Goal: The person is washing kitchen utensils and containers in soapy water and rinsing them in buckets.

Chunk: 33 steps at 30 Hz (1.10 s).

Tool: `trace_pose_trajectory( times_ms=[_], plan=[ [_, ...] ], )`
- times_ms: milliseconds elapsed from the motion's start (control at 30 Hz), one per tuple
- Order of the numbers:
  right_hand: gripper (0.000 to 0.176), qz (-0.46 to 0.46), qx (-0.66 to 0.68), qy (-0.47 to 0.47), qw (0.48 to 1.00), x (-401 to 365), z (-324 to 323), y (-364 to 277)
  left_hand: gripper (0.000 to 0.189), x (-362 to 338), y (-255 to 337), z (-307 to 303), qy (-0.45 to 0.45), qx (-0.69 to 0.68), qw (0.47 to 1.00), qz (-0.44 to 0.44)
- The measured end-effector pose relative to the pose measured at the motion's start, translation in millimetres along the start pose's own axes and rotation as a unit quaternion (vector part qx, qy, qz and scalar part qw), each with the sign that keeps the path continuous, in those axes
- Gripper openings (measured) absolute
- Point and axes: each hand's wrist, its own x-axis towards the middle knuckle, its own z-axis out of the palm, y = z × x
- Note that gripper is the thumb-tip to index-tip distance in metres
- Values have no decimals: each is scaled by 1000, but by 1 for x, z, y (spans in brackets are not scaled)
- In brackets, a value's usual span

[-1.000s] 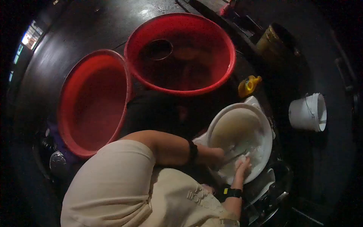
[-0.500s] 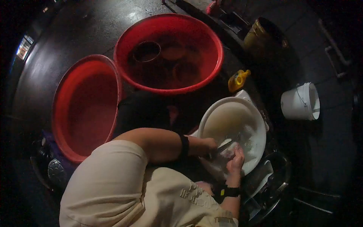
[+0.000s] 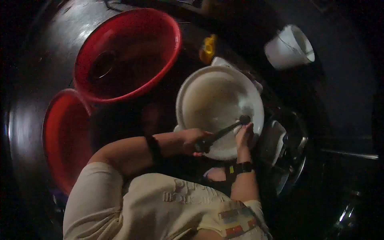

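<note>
My left hand (image 3: 196, 142) is closed round the handle end of a long dark ladle-like utensil (image 3: 224, 131). Its small round dark head (image 3: 245, 119) points right, over a white basin (image 3: 181, 100). My right hand (image 3: 245, 138) is closed just below that head, with a pale, soft-looking piece (image 3: 237, 129) partly hidden at its fingers. Cloudy water and some foam lie in the basin. Both hands are over the basin's near side.
Two red tubs stand left: a large one (image 3: 176, 52) holding a round-rimmed vessel (image 3: 103, 66), and another (image 3: 66, 132). A yellow bottle (image 3: 208, 49) stands behind the basin, a white bucket (image 3: 280, 50) at back right. Dark-rimmed container with utensils (image 3: 286, 146) sits right.
The view has turned, so the tubs and basin appear farther left and higher. My left hand has drawn away from my right, and the utensil now shows at length between them.
</note>
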Motion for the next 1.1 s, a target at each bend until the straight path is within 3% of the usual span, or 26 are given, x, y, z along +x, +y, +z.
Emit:
trace_pose_trajectory(
  times_ms=[33, 100, 167, 233, 300, 367, 433, 500, 533, 567, 600, 700, 733, 833, 867, 967, 1033, 1100],
  plan=[
    [35, 95, 93, -87, 987, 1, -10, 5, 25, -10, 7, 3, -3, 14, 1000, -5],
    [52, 263, 285, -247, 888, 5, -32, -7, 27, -23, 15, 6, -3, 37, 999, -7],
    [46, 96, 65, -243, 963, -3, -23, -20, 26, -26, 23, 14, 19, 3, 1000, 17],
    [42, -21, -73, -307, 949, -18, -31, -53, 24, -26, 24, 13, 16, -37, 999, 27],
    [44, -82, -118, -438, 887, -24, -78, -99, 21, -23, 24, 8, -13, -77, 997, 22],
    [41, -88, -27, -355, 930, -40, -30, -60, 19, -18, 22, 0, -38, -54, 997, 32],
    [37, -29, 77, -315, 946, -41, 9, -25, 20, -21, 23, 3, -63, -73, 994, 46],
    [30, 93, 190, -309, 927, -30, 23, -4, 22, -24, 27, 6, -17, -63, 997, 35],
    [26, 181, 365, -300, 863, -21, 12, -9, 23, -24, 29, 8, 5, -58, 998, 31],
    [21, 260, 525, -279, 760, -10, 0, -13, 24, -24, 30, 9, 10, -61, 997, 48],
    [17, 329, 663, -249, 625, 0, -20, -24, 25, -23, 30, 10, 16, -66, 996, 64],
    [13, 397, 738, -270, 474, 13, -106, -90, 28, -19, 26, 5, 18, 13, 994, 105],
    [13, 349, 761, -305, 454, 6, -89, -86, 29, -18, 26, 5, 14, 56, 992, 116],
    [19, 257, 629, -300, 669, -21, -86, -116, 39, -22, 24, 17, 22, 109, 985, 129],
    [21, 262, 608, -266, 701, -26, -69, -117, 39, -22, 22, 17, 16, 139, 981, 132],
    [23, 346, 616, -218, 673, -15, -102, -127, 41, -22, 17, 16, -9, 176, 977, 119],
    [24, 360, 578, -262, 684, -7, -45, -76, 44, -24, 17, 18, -17, 121, 989, 84],
    [24, 440, 521, -233, 693, 6, -58, -83, 47, -31, 19, 22, -14, 221, 969, 110]
  ],
)
